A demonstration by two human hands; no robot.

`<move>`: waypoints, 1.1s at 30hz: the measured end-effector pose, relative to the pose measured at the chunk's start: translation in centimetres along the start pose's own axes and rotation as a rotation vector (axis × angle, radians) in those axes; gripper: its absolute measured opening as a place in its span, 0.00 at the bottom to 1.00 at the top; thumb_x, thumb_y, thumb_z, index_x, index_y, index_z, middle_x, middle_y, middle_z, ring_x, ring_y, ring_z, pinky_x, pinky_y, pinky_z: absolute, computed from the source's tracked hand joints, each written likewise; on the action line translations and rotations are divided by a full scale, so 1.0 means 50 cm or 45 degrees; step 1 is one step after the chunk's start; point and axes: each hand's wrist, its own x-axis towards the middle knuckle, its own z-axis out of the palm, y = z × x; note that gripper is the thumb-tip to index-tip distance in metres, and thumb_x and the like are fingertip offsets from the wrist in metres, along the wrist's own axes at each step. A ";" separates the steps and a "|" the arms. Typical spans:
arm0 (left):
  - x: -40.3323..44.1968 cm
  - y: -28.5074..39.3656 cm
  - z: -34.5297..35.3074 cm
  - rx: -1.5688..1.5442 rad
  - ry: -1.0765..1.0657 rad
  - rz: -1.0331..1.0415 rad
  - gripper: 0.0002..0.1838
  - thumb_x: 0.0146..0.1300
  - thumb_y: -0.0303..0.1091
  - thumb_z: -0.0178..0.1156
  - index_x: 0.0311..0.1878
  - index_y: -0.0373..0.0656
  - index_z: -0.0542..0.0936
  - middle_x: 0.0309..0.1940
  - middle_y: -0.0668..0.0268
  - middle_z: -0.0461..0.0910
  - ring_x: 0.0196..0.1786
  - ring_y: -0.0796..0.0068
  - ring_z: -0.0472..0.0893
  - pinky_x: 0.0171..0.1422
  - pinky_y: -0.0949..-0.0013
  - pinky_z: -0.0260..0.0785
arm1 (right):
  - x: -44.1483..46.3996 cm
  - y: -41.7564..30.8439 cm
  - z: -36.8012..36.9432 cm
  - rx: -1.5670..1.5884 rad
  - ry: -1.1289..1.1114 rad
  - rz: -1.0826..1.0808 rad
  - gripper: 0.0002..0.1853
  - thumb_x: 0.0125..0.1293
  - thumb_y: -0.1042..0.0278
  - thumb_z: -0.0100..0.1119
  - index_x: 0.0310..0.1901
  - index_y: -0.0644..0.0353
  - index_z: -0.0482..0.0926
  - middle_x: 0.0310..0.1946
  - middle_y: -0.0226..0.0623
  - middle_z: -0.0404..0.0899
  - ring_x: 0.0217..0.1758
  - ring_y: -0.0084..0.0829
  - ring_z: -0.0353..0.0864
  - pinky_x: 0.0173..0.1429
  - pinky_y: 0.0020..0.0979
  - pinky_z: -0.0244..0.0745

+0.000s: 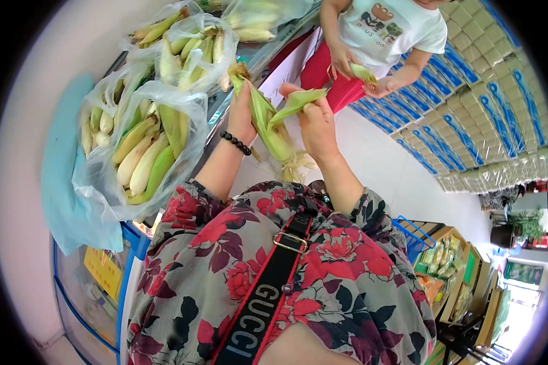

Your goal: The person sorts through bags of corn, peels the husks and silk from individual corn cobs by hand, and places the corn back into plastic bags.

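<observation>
An ear of corn (263, 119) in pale green husk hangs tilted before me, its dry brown end up and its lower end ragged. My left hand (243, 112), a beaded bracelet on its wrist, is closed around the upper part of the ear. On the other side my right hand (316, 125) pinches a strip of husk (298, 103) that bends away from the ear. Clear plastic bags (192, 109) with several ears of corn (143, 161) stand to the left of my left hand.
Across from me another person (386, 30) in a white shirt holds a small piece of husk (363, 74). Stacked wrapped packs (469, 109) line the right side. A blue-edged freezer (128, 243) stands at lower left, and wooden crates (447, 255) with packaged goods at lower right.
</observation>
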 end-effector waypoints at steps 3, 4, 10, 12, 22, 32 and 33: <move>0.029 0.023 -0.004 0.014 0.056 0.040 0.19 0.66 0.52 0.50 0.40 0.43 0.67 0.30 0.63 0.72 0.33 0.68 0.76 0.37 0.63 0.73 | 0.009 -0.004 -0.033 0.363 -0.312 0.137 0.08 0.66 0.73 0.39 0.43 0.60 0.68 0.26 0.30 0.70 0.29 0.23 0.71 0.36 0.23 0.67; 0.041 0.036 -0.010 0.020 0.070 0.110 0.20 0.66 0.53 0.49 0.40 0.43 0.67 0.29 0.63 0.72 0.33 0.68 0.75 0.37 0.63 0.73 | 0.017 -0.019 -0.025 0.474 -0.471 0.185 0.07 0.67 0.72 0.39 0.43 0.60 0.68 0.24 0.29 0.68 0.26 0.22 0.70 0.33 0.23 0.66; 0.090 0.170 -0.059 -0.124 0.312 0.411 0.24 0.66 0.56 0.47 0.39 0.40 0.68 0.30 0.62 0.71 0.33 0.67 0.75 0.39 0.63 0.72 | -0.067 -0.195 -0.079 -0.335 -0.019 0.247 0.07 0.67 0.65 0.43 0.37 0.57 0.70 0.16 0.21 0.60 0.16 0.12 0.55 0.19 0.18 0.49; 0.094 0.194 -0.082 -0.128 0.169 0.347 0.21 0.68 0.53 0.46 0.42 0.41 0.67 0.31 0.61 0.72 0.32 0.67 0.76 0.35 0.61 0.73 | -0.052 -0.194 -0.105 -0.168 -0.016 0.018 0.09 0.67 0.67 0.40 0.38 0.61 0.69 0.15 0.21 0.57 0.15 0.14 0.51 0.20 0.19 0.46; -0.003 0.082 0.025 0.418 -0.111 0.566 0.18 0.67 0.44 0.53 0.50 0.41 0.67 0.39 0.65 0.73 0.39 0.75 0.75 0.41 0.70 0.72 | -0.008 -0.024 -0.015 -1.490 -0.277 -0.316 0.29 0.50 0.54 0.67 0.47 0.67 0.72 0.50 0.51 0.72 0.56 0.47 0.69 0.58 0.38 0.66; -0.060 0.058 0.031 0.464 -0.118 0.356 0.27 0.54 0.35 0.69 0.51 0.41 0.63 0.40 0.66 0.73 0.41 0.78 0.74 0.43 0.73 0.70 | 0.041 0.068 -0.027 -0.974 0.084 0.043 0.13 0.60 0.74 0.58 0.44 0.67 0.70 0.30 0.36 0.81 0.33 0.25 0.81 0.37 0.25 0.76; -0.059 0.056 0.031 0.436 -0.106 0.341 0.28 0.54 0.35 0.69 0.51 0.40 0.63 0.40 0.66 0.73 0.41 0.77 0.74 0.43 0.73 0.70 | 0.040 0.061 -0.024 -0.948 0.057 0.024 0.14 0.59 0.73 0.59 0.45 0.66 0.70 0.33 0.38 0.81 0.34 0.28 0.82 0.39 0.27 0.77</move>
